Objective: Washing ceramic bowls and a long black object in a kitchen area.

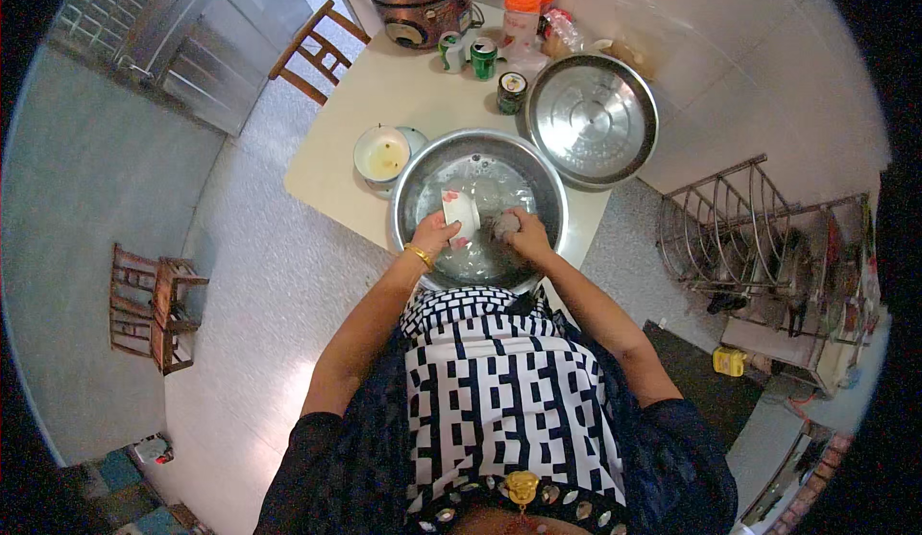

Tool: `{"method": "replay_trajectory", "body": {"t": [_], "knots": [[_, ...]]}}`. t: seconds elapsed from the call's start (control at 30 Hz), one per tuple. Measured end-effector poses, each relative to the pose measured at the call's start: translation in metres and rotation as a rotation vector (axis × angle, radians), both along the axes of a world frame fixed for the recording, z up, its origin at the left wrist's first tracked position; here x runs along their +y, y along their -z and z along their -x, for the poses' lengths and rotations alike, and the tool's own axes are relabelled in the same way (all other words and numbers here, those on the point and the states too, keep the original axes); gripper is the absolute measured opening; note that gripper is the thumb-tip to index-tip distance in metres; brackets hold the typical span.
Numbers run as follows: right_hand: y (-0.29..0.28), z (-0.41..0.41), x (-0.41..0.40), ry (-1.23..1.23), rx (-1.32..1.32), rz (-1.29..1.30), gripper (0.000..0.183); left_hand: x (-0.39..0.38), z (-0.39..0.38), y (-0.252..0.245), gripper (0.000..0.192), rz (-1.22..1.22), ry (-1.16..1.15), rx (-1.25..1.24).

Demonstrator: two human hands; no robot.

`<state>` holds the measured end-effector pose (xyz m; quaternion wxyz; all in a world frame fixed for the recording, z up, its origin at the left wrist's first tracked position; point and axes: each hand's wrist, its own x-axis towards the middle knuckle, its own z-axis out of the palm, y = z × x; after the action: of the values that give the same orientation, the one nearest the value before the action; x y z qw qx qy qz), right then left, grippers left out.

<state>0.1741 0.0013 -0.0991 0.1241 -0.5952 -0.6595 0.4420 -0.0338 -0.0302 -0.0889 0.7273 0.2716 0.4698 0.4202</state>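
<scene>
A wide stainless-steel basin (556, 175) holding water stands at the near edge of the table. Over the water, my left hand (433, 234) grips a small white bowl (461, 211) with red markings, tilted on its side. My right hand (531, 236) is closed around a grey scrubbing pad (506, 224), a little to the right of the bowl and apart from it. The pad's lower part is hard to make out against the water.
Beyond the basin, a second round metal pan (594, 121) leans over the table (338, 153). An enamel bowl (383, 155) sits at left. Drink cans (483, 58), an orange-topped bottle (521, 5) and a rice cooker (420, 2) stand farther back. A metal rack (727, 225) is at right.
</scene>
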Motion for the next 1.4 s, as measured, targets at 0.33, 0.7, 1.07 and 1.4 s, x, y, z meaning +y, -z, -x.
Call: {"method": "replay_trajectory", "body": {"t": [0.33, 0.7, 1.07, 1.4], "knots": [[-0.083, 0.023, -0.023, -0.136, 0.340, -0.392, 0.045, 0.006, -0.018, -0.024, 0.023, -0.079, 0.152, 0.444], [-0.058, 0.050, 0.012, -0.065, 0.439, -0.400, 0.050, 0.005, -0.006, 0.009, 0.023, -0.205, 0.404, 1.043], [0.006, 0.010, 0.052, 0.328, 0.786, 0.429, 0.050, -0.015, -0.019, -0.026, 0.015, -0.785, 0.673, 1.230], [0.051, -0.010, 0.039, 0.357, 0.524, 0.347, 0.059, -0.020, 0.004, -0.026, 0.011, -0.962, 0.918, 1.320]]}}
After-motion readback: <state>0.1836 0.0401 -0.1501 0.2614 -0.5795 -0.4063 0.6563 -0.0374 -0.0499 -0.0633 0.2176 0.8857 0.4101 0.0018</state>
